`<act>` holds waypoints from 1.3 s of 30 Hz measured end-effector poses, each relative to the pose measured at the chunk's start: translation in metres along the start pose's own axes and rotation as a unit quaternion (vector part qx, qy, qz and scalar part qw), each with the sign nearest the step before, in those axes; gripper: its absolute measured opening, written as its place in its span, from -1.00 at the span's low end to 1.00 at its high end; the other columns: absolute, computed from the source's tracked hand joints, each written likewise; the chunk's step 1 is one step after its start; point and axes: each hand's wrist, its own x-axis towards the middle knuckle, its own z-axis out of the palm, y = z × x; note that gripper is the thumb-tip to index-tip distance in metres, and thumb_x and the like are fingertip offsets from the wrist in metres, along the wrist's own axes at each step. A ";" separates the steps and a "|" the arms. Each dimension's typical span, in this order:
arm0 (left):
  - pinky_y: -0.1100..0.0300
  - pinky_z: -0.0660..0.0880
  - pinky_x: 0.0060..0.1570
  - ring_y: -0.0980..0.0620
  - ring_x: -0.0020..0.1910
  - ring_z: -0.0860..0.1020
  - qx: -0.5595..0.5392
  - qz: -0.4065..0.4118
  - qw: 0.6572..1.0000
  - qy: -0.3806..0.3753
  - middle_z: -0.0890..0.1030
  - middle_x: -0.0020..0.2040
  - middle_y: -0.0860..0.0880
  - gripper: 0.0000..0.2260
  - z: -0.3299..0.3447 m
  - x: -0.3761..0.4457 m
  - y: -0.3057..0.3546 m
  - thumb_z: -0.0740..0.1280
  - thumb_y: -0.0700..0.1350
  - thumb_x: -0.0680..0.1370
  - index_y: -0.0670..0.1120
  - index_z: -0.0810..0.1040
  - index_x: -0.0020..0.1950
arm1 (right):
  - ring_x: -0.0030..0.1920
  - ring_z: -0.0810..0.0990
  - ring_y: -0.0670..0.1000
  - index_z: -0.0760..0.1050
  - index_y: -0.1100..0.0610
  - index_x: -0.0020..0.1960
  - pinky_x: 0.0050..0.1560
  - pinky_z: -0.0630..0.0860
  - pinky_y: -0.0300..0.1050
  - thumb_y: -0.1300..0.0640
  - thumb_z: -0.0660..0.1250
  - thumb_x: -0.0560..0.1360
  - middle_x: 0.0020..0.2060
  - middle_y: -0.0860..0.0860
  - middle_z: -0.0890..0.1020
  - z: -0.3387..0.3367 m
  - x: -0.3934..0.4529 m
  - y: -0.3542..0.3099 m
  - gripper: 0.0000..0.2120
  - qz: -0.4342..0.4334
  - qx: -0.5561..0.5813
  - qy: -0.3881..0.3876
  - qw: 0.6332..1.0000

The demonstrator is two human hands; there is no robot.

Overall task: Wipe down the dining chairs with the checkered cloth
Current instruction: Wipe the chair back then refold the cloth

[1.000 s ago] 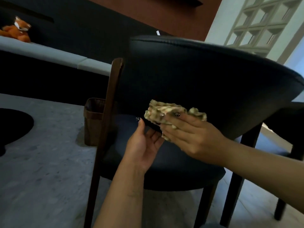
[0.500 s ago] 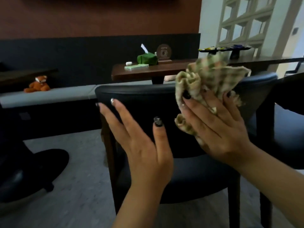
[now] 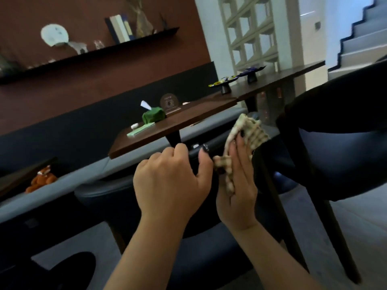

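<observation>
Both your hands work the near dining chair [image 3: 211, 147]: left hand [image 3: 169, 181] curls over its top rail, right hand [image 3: 236, 185] presses the checkered cloth [image 3: 249, 132] flat against the backrest's right end.

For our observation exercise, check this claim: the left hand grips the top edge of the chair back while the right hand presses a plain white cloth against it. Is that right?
Not quite. In the head view the cloth is checkered in beige and green, not plain white. The rest stands: the left hand grips the top edge of the chair back, and the right hand presses the cloth against it.
</observation>
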 end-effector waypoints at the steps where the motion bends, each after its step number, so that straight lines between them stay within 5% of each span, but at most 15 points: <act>1: 0.26 0.23 -0.52 0.07 -0.54 0.34 0.010 0.015 1.000 -0.022 0.41 -0.47 0.07 -0.61 0.000 0.005 0.005 0.07 0.17 0.58 -0.03 0.41 -0.32 | 0.45 0.26 0.22 0.23 0.37 0.40 0.39 0.24 0.33 0.29 0.19 0.55 0.40 0.29 0.31 0.000 0.003 -0.001 -0.56 0.042 0.020 0.014 0.999; 6: 0.19 0.44 -0.46 0.11 -0.48 0.42 0.072 0.123 0.979 -0.147 0.43 -0.40 0.08 -0.63 0.014 0.045 0.036 -0.04 0.27 0.59 0.03 0.31 -0.17 | 0.45 0.29 -0.04 0.26 -0.04 0.45 0.43 0.27 0.15 0.18 0.23 0.59 0.43 0.02 0.38 -0.004 0.035 0.009 -0.54 0.254 0.144 0.070 0.954; 11: 0.19 0.24 -0.51 0.10 -0.48 0.38 0.113 0.118 0.971 -0.176 0.39 -0.40 0.05 -0.62 0.037 0.067 0.074 -0.05 0.28 0.62 0.00 0.25 -0.12 | 0.38 0.41 -0.02 0.41 0.08 0.39 0.40 0.33 0.08 0.20 0.17 0.59 0.34 0.05 0.49 -0.010 0.073 0.046 -0.63 0.394 0.190 0.073 0.897; 13: 0.20 0.17 -0.52 0.09 -0.49 0.34 0.133 0.094 0.972 -0.172 0.38 -0.40 0.04 -0.61 0.042 0.067 0.083 -0.06 0.29 0.62 0.00 0.24 -0.13 | 0.19 0.54 0.04 0.51 0.13 0.30 0.27 0.42 0.06 0.16 0.17 0.58 0.15 0.07 0.60 -0.012 0.084 0.062 -0.68 0.422 0.192 0.044 0.885; 16: 0.22 0.16 -0.53 0.10 -0.51 0.30 0.145 0.091 0.973 -0.156 0.35 -0.42 0.05 -0.60 0.044 0.065 0.083 -0.09 0.30 0.61 0.01 0.24 -0.14 | -0.25 0.55 -0.12 0.62 0.04 -0.15 -0.15 0.45 -0.17 0.09 0.19 0.56 -0.37 -0.14 0.60 -0.016 0.100 0.092 -0.76 0.502 0.185 0.024 0.845; 18: 0.23 0.17 -0.53 0.11 -0.51 0.30 0.145 0.095 0.974 -0.148 0.35 -0.42 0.06 -0.61 0.043 0.064 0.082 -0.09 0.28 0.61 0.01 0.25 -0.13 | -0.20 0.62 -0.03 0.59 0.05 -0.25 -0.14 0.55 -0.10 0.00 0.24 0.56 -0.33 -0.06 0.65 -0.016 0.105 0.114 -0.72 0.564 0.180 0.009 0.806; 20: 0.23 0.19 -0.53 0.12 -0.52 0.31 0.151 0.099 0.973 -0.142 0.35 -0.42 0.07 -0.61 0.042 0.064 0.083 -0.10 0.28 0.62 0.01 0.25 -0.12 | -0.08 0.63 0.07 0.60 0.13 -0.18 0.00 0.54 -0.05 -0.07 0.26 0.55 -0.18 0.07 0.67 -0.015 0.105 0.134 -0.69 0.609 0.171 -0.007 0.775; 24: 0.24 0.22 -0.52 0.11 -0.51 0.33 0.159 0.098 0.972 -0.139 0.35 -0.43 0.06 -0.60 0.041 0.063 0.085 -0.09 0.28 0.62 0.00 0.27 -0.13 | -0.07 0.61 0.12 0.56 0.19 -0.13 -0.04 0.52 -0.07 -0.04 0.28 0.55 -0.13 0.13 0.64 -0.014 0.087 0.163 -0.71 0.677 0.171 -0.011 0.716; 27: 0.23 0.14 -0.53 0.10 -0.54 0.28 0.173 0.099 0.972 -0.126 0.33 -0.45 0.06 -0.59 0.039 0.063 0.087 -0.09 0.28 0.61 -0.01 0.26 -0.17 | 0.01 0.59 0.15 0.55 0.29 0.11 -0.04 0.56 -0.07 0.01 0.25 0.57 -0.03 0.17 0.62 -0.014 0.053 0.176 -0.65 0.685 0.109 -0.011 0.720; 29: 0.24 0.12 -0.54 0.10 -0.55 0.28 0.175 0.098 0.972 -0.124 0.33 -0.46 0.05 -0.59 0.038 0.062 0.088 -0.08 0.28 0.61 -0.02 0.26 -0.17 | -0.11 0.59 0.10 0.58 0.26 0.03 -0.27 0.48 -0.14 -0.02 0.31 0.54 -0.13 0.13 0.63 -0.015 0.038 0.177 -0.67 0.694 0.108 0.005 0.712; 33: 0.24 0.20 -0.52 0.09 -0.52 0.33 0.164 0.096 0.973 -0.135 0.35 -0.43 0.04 -0.60 0.039 0.061 0.085 -0.04 0.27 0.62 -0.03 0.29 -0.14 | -0.23 0.57 0.07 0.55 0.21 -0.12 -0.33 0.43 -0.14 0.07 0.32 0.52 -0.24 0.10 0.59 -0.015 0.035 0.175 -0.80 0.735 0.150 0.053 0.660; 36: 0.23 0.21 -0.51 0.08 -0.50 0.34 0.160 0.093 0.974 -0.134 0.35 -0.42 0.04 -0.61 0.038 0.060 0.084 -0.04 0.26 0.63 -0.03 0.29 -0.12 | -0.19 0.58 0.10 0.57 0.19 -0.09 -0.23 0.51 -0.10 0.07 0.27 0.55 -0.21 0.10 0.60 -0.012 0.027 0.166 -0.80 0.735 0.141 0.077 0.658; 39: 0.23 0.21 -0.50 0.09 -0.50 0.34 0.151 0.094 0.975 -0.135 0.35 -0.42 0.04 -0.61 0.039 0.060 0.085 -0.04 0.26 0.64 -0.03 0.28 -0.12 | -0.11 0.60 0.14 0.54 0.12 -0.20 0.00 0.55 0.03 0.05 0.21 0.59 -0.17 0.13 0.62 -0.012 0.031 0.150 -0.74 0.696 0.093 0.072 0.708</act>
